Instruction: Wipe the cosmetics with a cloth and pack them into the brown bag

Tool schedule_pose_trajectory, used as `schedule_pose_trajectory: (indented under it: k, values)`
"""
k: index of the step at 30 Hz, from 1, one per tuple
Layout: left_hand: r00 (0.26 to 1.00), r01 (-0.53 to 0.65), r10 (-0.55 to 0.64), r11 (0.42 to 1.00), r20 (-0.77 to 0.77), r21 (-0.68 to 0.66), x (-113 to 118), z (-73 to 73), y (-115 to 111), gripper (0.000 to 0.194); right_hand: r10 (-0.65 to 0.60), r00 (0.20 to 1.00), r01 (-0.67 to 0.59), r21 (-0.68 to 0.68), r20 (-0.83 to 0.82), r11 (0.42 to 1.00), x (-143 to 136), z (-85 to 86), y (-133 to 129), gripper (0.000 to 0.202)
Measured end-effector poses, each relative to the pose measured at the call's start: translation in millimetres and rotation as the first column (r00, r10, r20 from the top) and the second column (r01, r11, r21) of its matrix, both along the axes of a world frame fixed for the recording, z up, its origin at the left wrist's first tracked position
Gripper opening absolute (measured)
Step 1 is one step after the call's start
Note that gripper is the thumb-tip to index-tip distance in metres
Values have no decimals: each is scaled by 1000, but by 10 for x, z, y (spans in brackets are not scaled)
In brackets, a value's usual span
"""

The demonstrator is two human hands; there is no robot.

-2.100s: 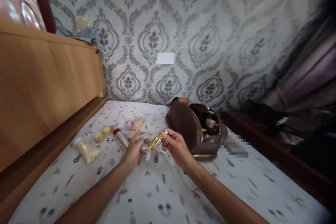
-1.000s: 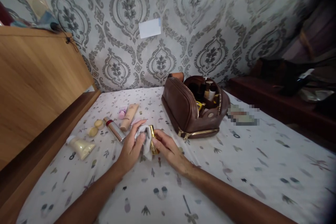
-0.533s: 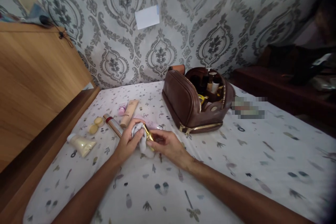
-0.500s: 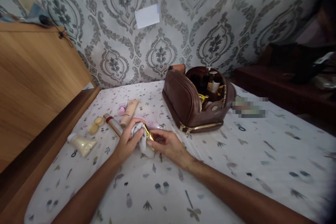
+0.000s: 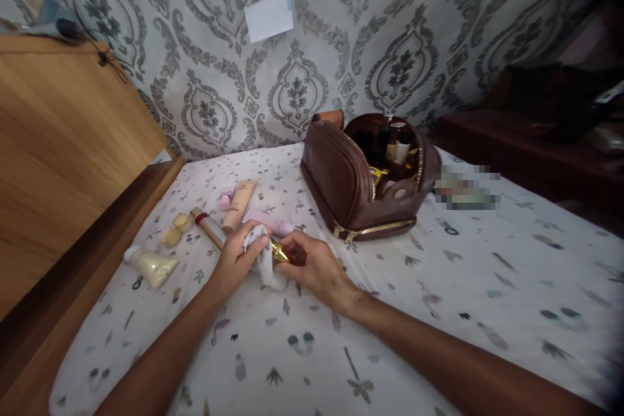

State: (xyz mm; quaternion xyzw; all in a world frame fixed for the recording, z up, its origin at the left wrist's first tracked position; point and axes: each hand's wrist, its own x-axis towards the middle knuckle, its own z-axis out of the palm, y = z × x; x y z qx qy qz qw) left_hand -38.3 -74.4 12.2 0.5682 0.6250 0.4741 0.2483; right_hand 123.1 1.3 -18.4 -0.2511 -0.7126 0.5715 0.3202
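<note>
Bunched in my left hand [image 5: 238,257] is a whitish-grey cloth [image 5: 267,266], part of which hangs down below the fingers. My right hand [image 5: 316,266], closed, pinches a small shiny gold cosmetic container [image 5: 279,252] right beside the cloth. Fingers cover much of the container, so its exact kind does not show. Just beyond my hands on the sheet lie a pink tube [image 5: 270,222], a beige tube [image 5: 240,205] and a silver tube with a dark red band [image 5: 208,227]. The silver tube's near end is hidden behind my left hand.
An open brown leather toiletry bag [image 5: 336,175] with several bottles inside stands at the back right. To the left lie a cream tube [image 5: 152,266], two small yellowish round pieces [image 5: 176,229] and a little pink jar [image 5: 225,200]. A wooden cabinet [image 5: 73,123] borders the left.
The gold container has turned in my right hand, and less of its length shows beside the cloth. Both hands stay close together. The whole view has shifted slightly.
</note>
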Motion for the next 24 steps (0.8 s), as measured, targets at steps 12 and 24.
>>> schedule_pose_trajectory:
  k: [12,24]
  values:
    - [1000,-17,17,999,-23,34,-19,-54,23,25,-112,993,101,231,36,968,33,66,-19,16]
    - [999,1,1,999,-49,45,-28,3,-7,28,-94,995,88,183,27,979,34,48,-7,14]
